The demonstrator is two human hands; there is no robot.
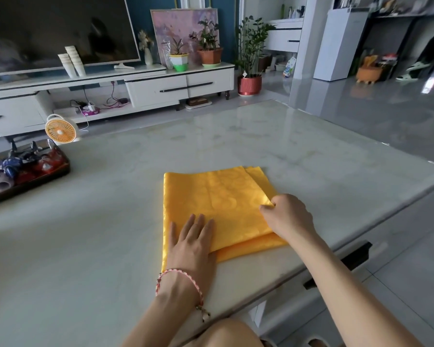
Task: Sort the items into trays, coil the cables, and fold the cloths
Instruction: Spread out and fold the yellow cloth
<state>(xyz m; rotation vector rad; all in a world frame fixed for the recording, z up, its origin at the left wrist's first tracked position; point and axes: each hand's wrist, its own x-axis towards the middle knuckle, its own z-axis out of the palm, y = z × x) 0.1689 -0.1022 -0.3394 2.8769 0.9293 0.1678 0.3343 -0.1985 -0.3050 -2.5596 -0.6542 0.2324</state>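
Note:
A shiny yellow cloth point(218, 199) lies folded in layers on the pale marble table point(110, 196), near its right front edge. My left hand point(192, 242) lies flat on the cloth's near left corner, fingers straight and spread. My right hand point(287, 215) pinches the right edge of the cloth's top layer between thumb and curled fingers. A lower layer of the cloth sticks out toward me under the top one.
A dark tray point(58, 172) with several red, blue and grey folded cloths sits at the table's left edge. An orange desk fan point(60, 131) stands behind it. The table's right edge runs close past the cloth. A TV stand and potted plants stand beyond.

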